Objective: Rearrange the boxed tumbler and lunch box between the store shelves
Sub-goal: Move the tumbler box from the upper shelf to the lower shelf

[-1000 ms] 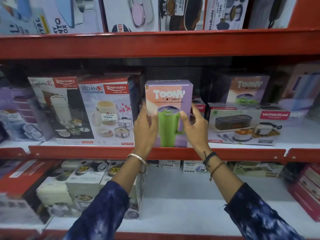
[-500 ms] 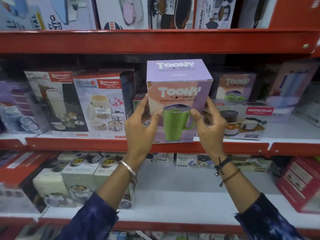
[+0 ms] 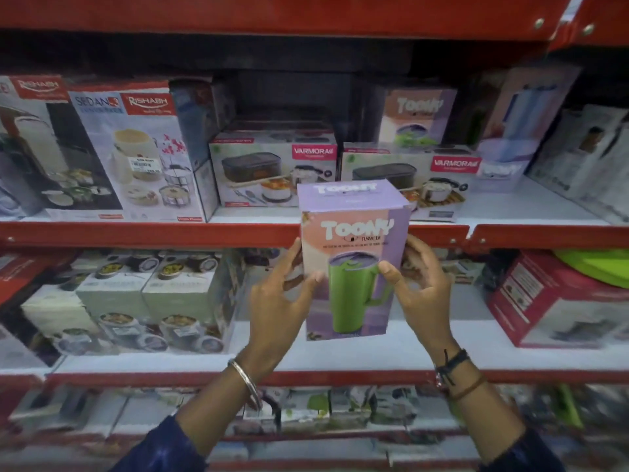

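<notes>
Gripping the tumbler box [image 3: 354, 264] upright by its sides, the left hand [image 3: 279, 301] and right hand [image 3: 420, 294] held it, seemingly clear of the red shelf edge [image 3: 146, 233].

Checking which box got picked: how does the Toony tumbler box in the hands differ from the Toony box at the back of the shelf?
The held Toony box is off the shelf, gripped by the left hand and right hand; the shelved Toony box stands untouched. The held box shows fully; the shelved one is half hidden behind a Varmora lunch box. Both share the same Toony design with a green tumbler.
</notes>
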The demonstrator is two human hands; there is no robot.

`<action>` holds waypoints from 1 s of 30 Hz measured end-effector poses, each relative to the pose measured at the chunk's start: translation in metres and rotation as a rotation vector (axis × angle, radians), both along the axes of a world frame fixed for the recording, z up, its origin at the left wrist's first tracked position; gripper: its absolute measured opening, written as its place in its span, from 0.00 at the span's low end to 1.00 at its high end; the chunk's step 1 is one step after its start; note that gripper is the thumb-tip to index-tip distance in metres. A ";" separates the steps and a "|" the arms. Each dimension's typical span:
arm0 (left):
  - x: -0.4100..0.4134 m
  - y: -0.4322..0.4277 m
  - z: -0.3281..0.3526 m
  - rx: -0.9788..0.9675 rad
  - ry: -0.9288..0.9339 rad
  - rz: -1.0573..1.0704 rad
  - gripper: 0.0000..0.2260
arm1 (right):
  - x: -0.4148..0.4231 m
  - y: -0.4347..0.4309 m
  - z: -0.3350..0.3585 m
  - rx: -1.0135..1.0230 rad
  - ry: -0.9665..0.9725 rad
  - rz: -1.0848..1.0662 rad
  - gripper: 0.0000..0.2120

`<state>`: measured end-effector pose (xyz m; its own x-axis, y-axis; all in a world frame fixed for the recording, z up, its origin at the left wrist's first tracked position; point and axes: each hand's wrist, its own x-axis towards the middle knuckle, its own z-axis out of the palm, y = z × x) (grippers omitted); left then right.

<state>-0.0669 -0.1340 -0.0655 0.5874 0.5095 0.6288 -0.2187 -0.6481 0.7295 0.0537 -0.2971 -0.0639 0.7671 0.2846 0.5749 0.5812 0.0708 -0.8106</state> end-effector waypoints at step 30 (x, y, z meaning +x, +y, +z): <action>0.069 -0.019 -0.170 -0.204 0.449 -0.085 0.27 | 0.057 -0.017 -0.161 -0.326 0.411 0.093 0.23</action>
